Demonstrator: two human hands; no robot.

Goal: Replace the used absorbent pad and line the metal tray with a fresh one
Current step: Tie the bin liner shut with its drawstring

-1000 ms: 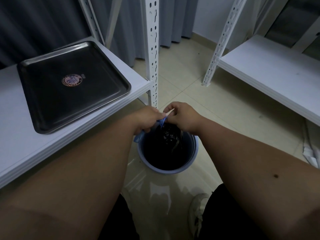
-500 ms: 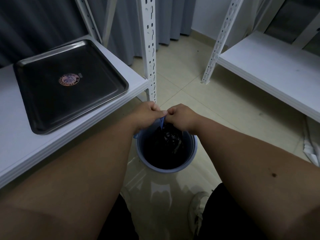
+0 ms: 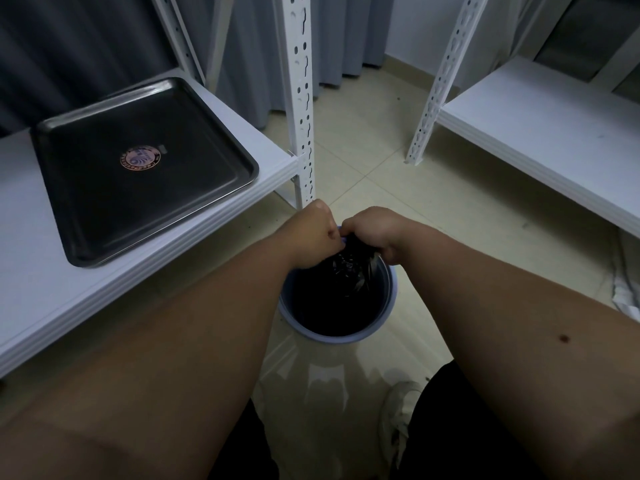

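My left hand (image 3: 311, 233) and my right hand (image 3: 375, 232) are closed fists, knuckle to knuckle, over the far rim of a blue bin (image 3: 346, 336) on the floor. They pinch the used pad (image 3: 341, 239), of which only a small blue sliver shows between them. The bin's black bag liner (image 3: 349, 271) is bunched up against my right fingers. The metal tray (image 3: 104, 209) lies bare on the white shelf to the left, with a round sticker in its middle. No fresh pad is in view.
The left shelf (image 3: 34, 289) ends at a white perforated post (image 3: 301, 98) just behind my hands. A second white shelf (image 3: 536, 133) stands at the right, with tiled floor between. My shoe (image 3: 398, 414) is near the bin. Something white (image 3: 627, 292) lies at the right edge.
My hands have closed together over the bin and sunk slightly. The blue and white strip seen between them earlier is now almost hidden.
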